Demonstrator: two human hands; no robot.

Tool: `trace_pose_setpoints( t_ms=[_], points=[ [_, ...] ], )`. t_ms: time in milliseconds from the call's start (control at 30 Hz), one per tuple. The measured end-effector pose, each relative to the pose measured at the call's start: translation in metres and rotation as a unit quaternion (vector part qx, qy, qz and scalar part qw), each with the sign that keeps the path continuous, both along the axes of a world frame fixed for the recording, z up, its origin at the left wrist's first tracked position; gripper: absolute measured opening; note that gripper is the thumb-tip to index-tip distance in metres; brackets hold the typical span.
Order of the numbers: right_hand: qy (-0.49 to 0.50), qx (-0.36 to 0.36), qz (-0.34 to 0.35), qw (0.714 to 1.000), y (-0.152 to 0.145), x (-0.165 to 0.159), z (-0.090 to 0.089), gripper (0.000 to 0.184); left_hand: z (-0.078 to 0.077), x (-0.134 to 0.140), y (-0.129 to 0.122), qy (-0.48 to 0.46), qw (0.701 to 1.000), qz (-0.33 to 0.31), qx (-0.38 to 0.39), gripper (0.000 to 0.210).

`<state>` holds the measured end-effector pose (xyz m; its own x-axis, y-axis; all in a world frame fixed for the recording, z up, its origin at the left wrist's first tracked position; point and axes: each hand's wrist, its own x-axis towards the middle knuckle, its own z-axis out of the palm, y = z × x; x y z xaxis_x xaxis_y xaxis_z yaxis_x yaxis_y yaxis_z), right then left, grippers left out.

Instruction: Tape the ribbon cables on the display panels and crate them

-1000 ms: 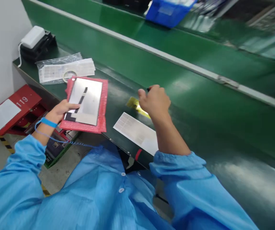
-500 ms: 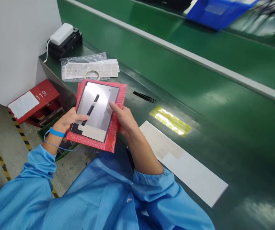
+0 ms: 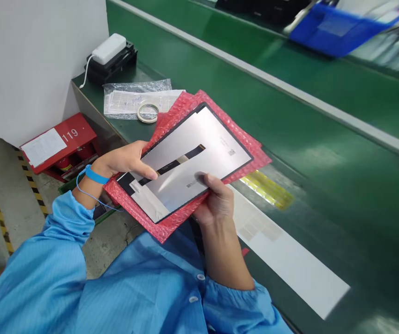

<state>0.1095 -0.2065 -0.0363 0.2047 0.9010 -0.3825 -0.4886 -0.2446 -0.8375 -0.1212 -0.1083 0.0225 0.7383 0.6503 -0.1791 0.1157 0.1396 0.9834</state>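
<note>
An LCD screen panel (image 3: pixel 185 185), its silvery back up with a black flex cable (image 3: pixel 171 164) across it, lies on a pink bubble-wrap bag (image 3: pixel 178 221). My left hand (image 3: pixel 128 160) grips both at the left edge, thumb on the panel by the cable and fingers hidden beneath. At the near right edge my right hand (image 3: pixel 216 197) is closed on them too, its thumb pressing the panel's face. Panel and bag are held tilted above the bench edge. A blue wrist strap (image 3: pixel 96 175) circles my left wrist.
Beyond the bag lie a tape roll (image 3: pixel 147 112) and labels in a clear plastic bag (image 3: pixel 126 102). White sheet (image 3: pixel 300 264) and yellow strips (image 3: pixel 271 190) lie on the green bench (image 3: pixel 324 185). A blue bin (image 3: pixel 338 28) stands far right; a red box (image 3: pixel 60 144) is on the floor.
The panel and bag have turned clockwise and come nearer, moving right in view. My right thumb now sits at the panel's near edge. The tweezers on the bench are now hidden.
</note>
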Motion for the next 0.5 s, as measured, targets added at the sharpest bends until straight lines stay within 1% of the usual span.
trace_pose_setpoints(
  t_ms=[67,167,333,500],
  points=[
    [0.005,-0.008,0.005,1.000,0.001,0.000,0.003,0.029,0.001,0.001,0.002,0.013,1.000,-0.002,-0.020,0.057],
    [0.041,-0.030,0.014,0.999,0.004,-0.002,0.004,0.029,-0.001,0.001,0.005,0.024,0.999,-0.001,-0.038,0.055],
    [0.175,-0.045,0.018,0.983,0.000,-0.014,0.003,0.044,0.006,-0.004,0.005,0.028,0.999,-0.029,-0.014,0.055],
    [0.186,-0.003,-0.017,0.982,0.011,-0.027,-0.007,0.045,0.003,-0.008,0.015,0.043,0.997,-0.034,-0.058,0.062]
  ],
)
